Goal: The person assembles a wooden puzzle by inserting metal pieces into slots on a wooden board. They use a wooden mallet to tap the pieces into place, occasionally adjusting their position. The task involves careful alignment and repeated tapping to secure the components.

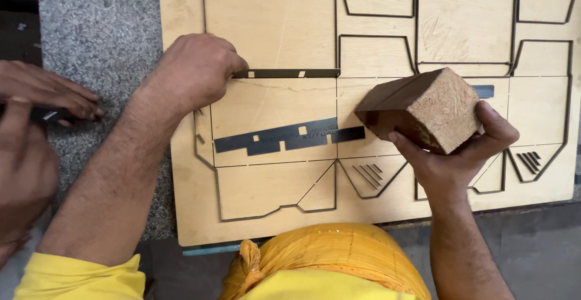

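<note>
A large plywood board (272, 28) with thin slots cut in box-shaped outlines lies flat in front of me. My left hand (193, 70) pinches the left end of a thin dark metal strip (287, 73) that stands on edge along a horizontal slot. My right hand (454, 149) grips a chunky wooden block (423, 109), held just above the board to the right of the strip. A second flat dark metal strip (284, 136) with notches lies loose on the board below.
The board rests on a grey speckled stone surface (97, 28). At the left edge another person's hands (36, 94) hold a small dark object. Yellow cloth (327, 257) bunches at the bottom near my body.
</note>
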